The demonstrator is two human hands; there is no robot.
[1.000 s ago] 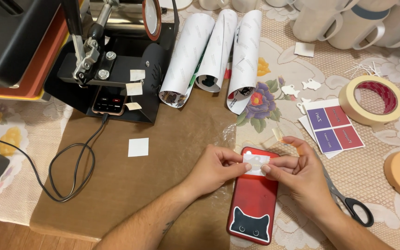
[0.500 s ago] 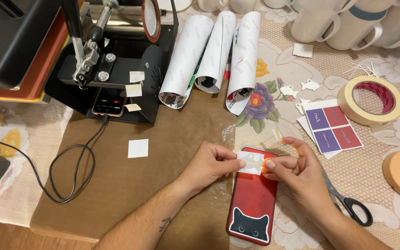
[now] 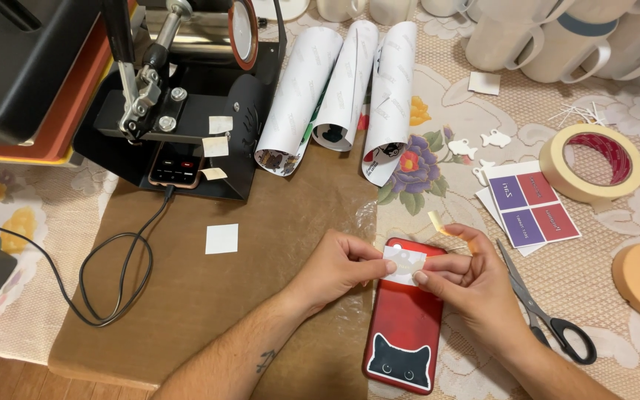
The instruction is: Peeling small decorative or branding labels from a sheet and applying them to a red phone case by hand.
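Head view: white paper piece (image 3: pixel 403 264), both hands, unchanged since before.

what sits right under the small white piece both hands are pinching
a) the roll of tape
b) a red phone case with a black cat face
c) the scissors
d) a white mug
b: the left hand and right hand pinch the small white piece over the top end of the red phone case, whose black cat face shows at its lower end.

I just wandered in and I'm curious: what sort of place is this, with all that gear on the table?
Probably a home craft table for printing mugs: a black mug heat press, blank white mugs and rolled printed sheets on a floral tablecloth.
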